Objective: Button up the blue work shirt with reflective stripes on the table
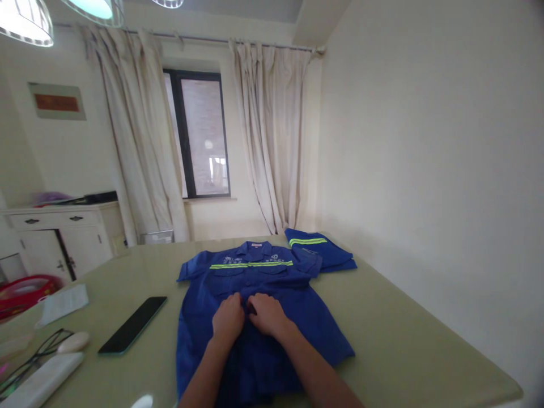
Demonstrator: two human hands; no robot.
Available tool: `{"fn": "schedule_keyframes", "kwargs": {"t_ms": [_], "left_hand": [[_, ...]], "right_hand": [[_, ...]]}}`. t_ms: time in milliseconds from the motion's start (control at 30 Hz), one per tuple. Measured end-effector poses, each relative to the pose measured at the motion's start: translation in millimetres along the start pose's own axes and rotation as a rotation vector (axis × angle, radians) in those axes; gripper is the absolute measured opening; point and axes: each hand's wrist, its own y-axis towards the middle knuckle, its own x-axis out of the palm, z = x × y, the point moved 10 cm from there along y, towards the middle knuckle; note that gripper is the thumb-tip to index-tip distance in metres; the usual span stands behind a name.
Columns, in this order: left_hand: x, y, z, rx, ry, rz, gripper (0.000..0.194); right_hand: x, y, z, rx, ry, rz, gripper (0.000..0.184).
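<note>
A blue short-sleeved work shirt (293,317) lies spread on the table, front side up, its collar pointing away from me. A yellow-green reflective stripe runs across its chest, with pale print above two pockets. My left hand (229,317) is closed on the shirt front just left of the button line. Close beside it, my right hand (267,313) has curled fingers at the same front edge. The fingertips of both hands are partly hidden, and the forearms cover the lower part of the shirt.
A folded blue garment (327,255) with a similar stripe lies beyond the right sleeve. On the left of the table (408,340) are a black phone (134,326), eyeglasses (40,352), a white oblong case (46,379) and a red basket (29,292). A wall (437,141) borders the right side.
</note>
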Motion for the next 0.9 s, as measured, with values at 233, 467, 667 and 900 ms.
{"fn": "schedule_keyframes", "kwargs": {"t_ms": [233,467,667,900], "left_hand": [[11.1,-12.6,8.1,0.079,-0.127,0.023,0.025],[9.0,-19.1,6.2,0.009,0.002,0.026,0.035],[12.3,-18.6,16.3,0.133,-0.185,0.033,0.033],[13.0,-6.0,-2.2,0.074,-0.442,0.126,0.024]], "right_hand": [[16.4,-17.4,19.2,-0.127,0.513,-0.027,0.014],[2.0,-36.0,4.1,-0.293,0.556,-0.068,0.015],[4.4,-31.8,7.8,-0.222,0.357,0.030,0.006],[-3.3,-38.4,5.1,-0.277,0.388,-0.015,0.018]]}}
